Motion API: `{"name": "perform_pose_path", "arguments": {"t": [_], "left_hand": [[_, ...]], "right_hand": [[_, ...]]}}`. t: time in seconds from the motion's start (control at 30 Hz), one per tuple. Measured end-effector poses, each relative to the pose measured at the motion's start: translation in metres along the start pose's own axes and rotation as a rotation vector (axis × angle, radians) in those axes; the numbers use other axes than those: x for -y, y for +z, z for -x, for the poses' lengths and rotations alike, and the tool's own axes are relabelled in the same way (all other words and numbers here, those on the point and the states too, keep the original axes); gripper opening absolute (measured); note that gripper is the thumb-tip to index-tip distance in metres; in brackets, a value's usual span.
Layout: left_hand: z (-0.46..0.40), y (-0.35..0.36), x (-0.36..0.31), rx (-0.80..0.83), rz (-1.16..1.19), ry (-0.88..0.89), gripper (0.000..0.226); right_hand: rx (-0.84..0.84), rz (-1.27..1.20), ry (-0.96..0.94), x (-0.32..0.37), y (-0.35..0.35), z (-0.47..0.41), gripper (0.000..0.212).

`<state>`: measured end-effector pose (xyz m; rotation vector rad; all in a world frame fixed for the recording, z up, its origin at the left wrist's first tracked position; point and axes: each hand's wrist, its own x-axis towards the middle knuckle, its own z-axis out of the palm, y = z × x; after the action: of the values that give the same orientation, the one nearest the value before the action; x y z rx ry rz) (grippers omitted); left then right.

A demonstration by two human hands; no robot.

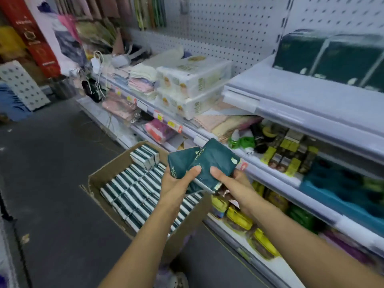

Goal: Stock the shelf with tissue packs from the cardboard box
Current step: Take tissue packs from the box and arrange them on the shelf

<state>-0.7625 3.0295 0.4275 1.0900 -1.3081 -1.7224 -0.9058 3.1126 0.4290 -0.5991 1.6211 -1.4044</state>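
Both hands are up in the centre of the frame, above the near corner of the box point(108, 173); the left hand point(176, 183) grips a dark green pack point(179, 161) from below, thumb curled over the lower edge of the second pack; the right hand point(232, 183) holds that second pack point(216, 161), thumb pressed flat on its face, fingers tucked behind; the two packs overlap, the right one lying on top of the left, both tilted with their tops leaning toward the shelving; gold lettering shows along their edges, too blurred to read.

Down in the lower left centre the box sits open on the dark floor point(41, 163), packed with rows of green-and-white packs point(133, 192) standing on edge; a few more stand higher at its far end; its right flap lies just beside the shelf base.

On the right, the upper shelf point(291, 96) carries large dark green bundles point(332, 59) in clear wrap at the upper right of the frame, against the pegboard point(228, 28); left of that, white wrapped bundles point(193, 86) are stacked two high, with folded cloths point(141, 80) beside them; yellow and red price tags point(174, 125) dot the shelf edge; lower shelves at the right hold yellow and green goods, blurred.
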Motion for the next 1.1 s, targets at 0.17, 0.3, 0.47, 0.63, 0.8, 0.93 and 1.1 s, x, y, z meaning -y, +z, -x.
{"name": "perform_pose_path", "arguments": {"t": [0.17,0.3,0.47,0.63,0.8,0.93,1.1], "left_hand": [[0.05,0.063,-0.033,0.24,-0.149,0.055,0.031],[0.084,0.118,-0.053,0.372,-0.231,0.085,0.037],[0.114,0.197,-0.074,0.436,-0.235,0.116,0.029],[0.122,0.278,-0.099,0.583,-0.235,0.212,0.066],[0.106,0.356,-0.114,0.636,-0.148,0.232,0.051],[0.083,0.406,-0.119,0.65,-0.135,0.24,0.031],[0.054,0.448,-0.122,0.732,-0.225,0.231,0.039]], "right_hand": [[-0.226,-0.172,-0.121,0.036,-0.098,0.061,0.046],[-0.118,-0.045,-0.147,0.062,-0.168,0.119,0.046],[-0.16,0.01,-0.19,0.084,-0.237,0.176,0.055],[-0.331,-0.027,-0.278,0.105,-0.3,0.206,0.041],[-0.512,-0.03,-0.425,0.131,-0.361,0.219,0.034],[-0.737,0.06,-0.512,0.142,-0.412,0.22,0.043],[-0.929,0.51,-0.514,0.139,-0.472,0.207,0.036]]}}
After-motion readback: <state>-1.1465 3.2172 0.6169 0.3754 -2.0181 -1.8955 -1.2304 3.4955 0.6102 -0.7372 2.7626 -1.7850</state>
